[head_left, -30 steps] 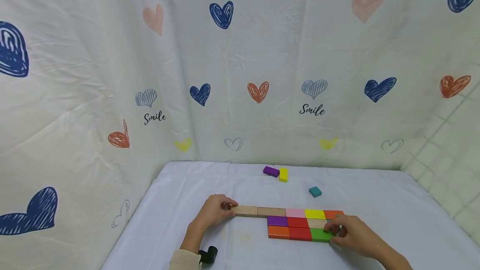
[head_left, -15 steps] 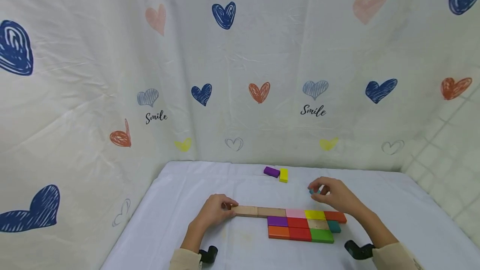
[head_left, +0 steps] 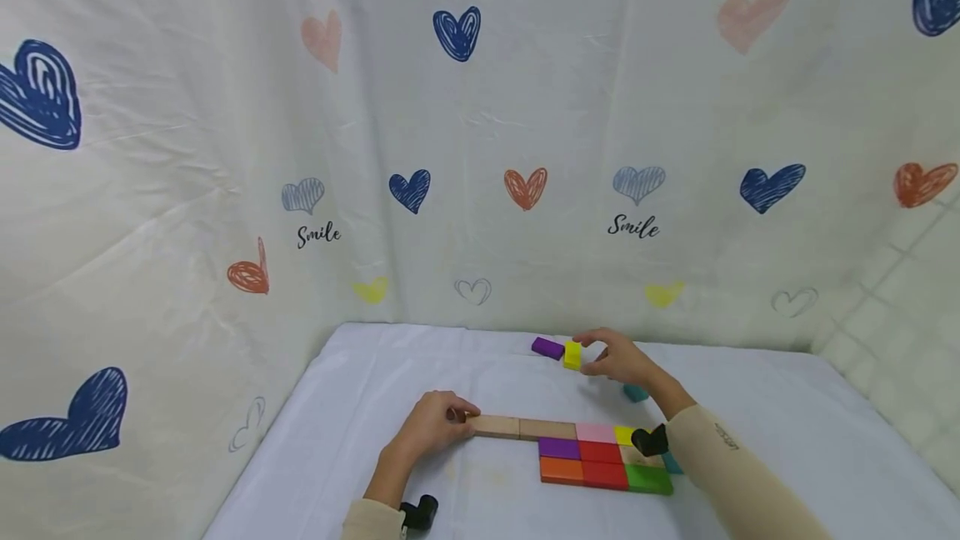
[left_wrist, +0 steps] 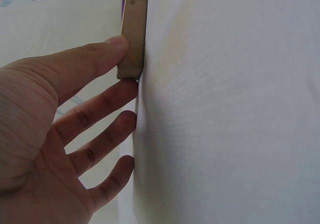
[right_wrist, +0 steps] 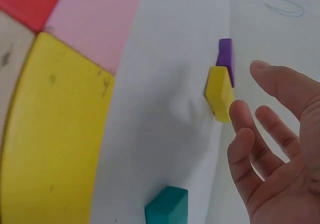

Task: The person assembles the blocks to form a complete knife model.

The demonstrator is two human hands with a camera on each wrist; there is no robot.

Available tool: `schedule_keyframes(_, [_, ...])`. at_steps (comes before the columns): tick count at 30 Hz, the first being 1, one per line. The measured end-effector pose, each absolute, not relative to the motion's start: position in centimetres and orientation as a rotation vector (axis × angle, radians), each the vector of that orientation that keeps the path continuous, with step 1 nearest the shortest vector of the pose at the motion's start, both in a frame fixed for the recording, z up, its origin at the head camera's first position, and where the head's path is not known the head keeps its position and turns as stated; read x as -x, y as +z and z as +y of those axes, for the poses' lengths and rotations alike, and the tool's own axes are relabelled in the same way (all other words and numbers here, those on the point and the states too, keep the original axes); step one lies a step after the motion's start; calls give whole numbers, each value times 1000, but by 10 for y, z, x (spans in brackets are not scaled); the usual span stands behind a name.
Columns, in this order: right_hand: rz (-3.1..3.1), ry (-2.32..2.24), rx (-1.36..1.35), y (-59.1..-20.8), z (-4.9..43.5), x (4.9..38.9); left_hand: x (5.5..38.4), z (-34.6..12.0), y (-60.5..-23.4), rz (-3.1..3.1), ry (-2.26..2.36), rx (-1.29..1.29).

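My left hand (head_left: 437, 423) holds the left end of a plain wooden block (head_left: 495, 426), thumb along its side in the left wrist view and the lower fingers (left_wrist: 102, 151) spread apart. That block heads a flat row joined to colored blocks. Over the back of the table, my right hand (head_left: 618, 357) reaches with thumb and fingers parted and nothing between them. Its fingertips come close to a yellow block (head_left: 572, 355), beside which a purple block (head_left: 548, 347) lies. A teal block (right_wrist: 168, 206) rests on the cloth, partly covered by the right hand in the head view.
The arrangement includes a second wooden block (head_left: 547, 430), a pink block (head_left: 596, 433), a green block (head_left: 649, 479) and an orange block (head_left: 562, 471). The right sleeve (head_left: 731, 473) covers its right end. A curtain printed with hearts hangs behind the table's back edge.
My right hand has gone from the arrangement's right end to the loose teal block, then left and back toward the yellow one. The teal block stays on the table. The left hand keeps its place.
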State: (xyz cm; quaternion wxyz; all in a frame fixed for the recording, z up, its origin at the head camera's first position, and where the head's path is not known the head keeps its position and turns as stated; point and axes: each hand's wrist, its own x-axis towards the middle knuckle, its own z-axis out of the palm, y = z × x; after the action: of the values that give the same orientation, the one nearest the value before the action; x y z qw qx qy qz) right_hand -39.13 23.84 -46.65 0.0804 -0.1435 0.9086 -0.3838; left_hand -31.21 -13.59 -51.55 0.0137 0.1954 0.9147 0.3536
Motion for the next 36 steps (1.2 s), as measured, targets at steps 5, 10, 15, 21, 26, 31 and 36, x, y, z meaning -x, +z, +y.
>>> schedule_keyframes(5, [2748, -1108, 378, -474, 232, 401, 312, -134, -516, 2846, 1109, -615])
schedule_keyframes(10, [2774, -1023, 310, -477, 227, 405, 312, -132, -517, 2850, 1101, -607])
schedule_keyframes(15, [2809, -988, 312, -484, 224, 410, 312, -132, -517, 2850, 1098, -615])
schedule_keyframes(21, [2888, -900, 365, -493, 224, 416, 312, -133, -516, 2858, 1098, -630])
schedule_keyframes(26, [2857, -847, 285, -492, 223, 410, 312, -134, -514, 2856, 1100, -621])
schedule_keyframes(31, [2803, -823, 261, -491, 226, 405, 311, -135, -515, 2856, 1094, -601])
schedule_keyframes(36, [2771, -844, 284, -495, 231, 403, 311, -135, -514, 2858, 1094, -601])
